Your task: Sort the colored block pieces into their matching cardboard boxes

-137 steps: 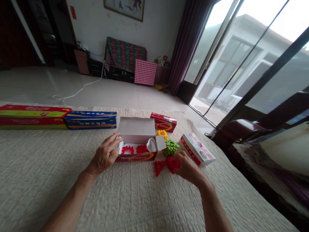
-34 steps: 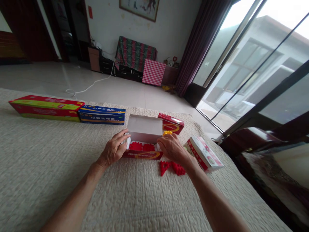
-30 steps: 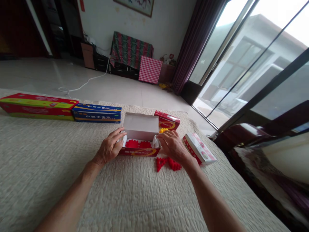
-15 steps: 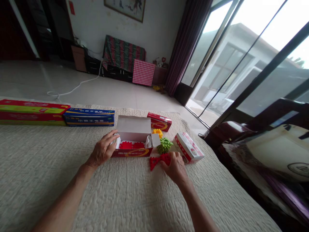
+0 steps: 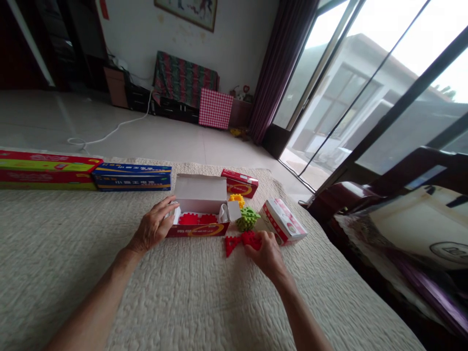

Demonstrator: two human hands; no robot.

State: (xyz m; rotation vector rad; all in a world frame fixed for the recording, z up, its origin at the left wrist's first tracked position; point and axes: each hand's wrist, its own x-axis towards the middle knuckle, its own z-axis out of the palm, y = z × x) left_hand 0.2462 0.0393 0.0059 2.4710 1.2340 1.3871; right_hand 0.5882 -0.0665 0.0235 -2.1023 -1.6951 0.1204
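Observation:
An open red cardboard box stands on the quilted cover, its white lid raised at the back. Flat red toothed blocks lie inside it. At its left end, my left hand is closed on the side wall and flap. My right hand is to the right of the box, fingers curled over a red building block; part of the block is hidden under them. Beside it lies a red triangular block. Just behind are a green block assembly and a yellow block piece.
A white and red carton lies right of the blocks. A smaller red box stands behind. Blue boxes and red-green boxes line the far left edge. A dark wooden armrest is at the right.
The view has shifted slightly. My right hand's fingers have moved a little, and more of the red block under them shows. My left hand stays on the box.

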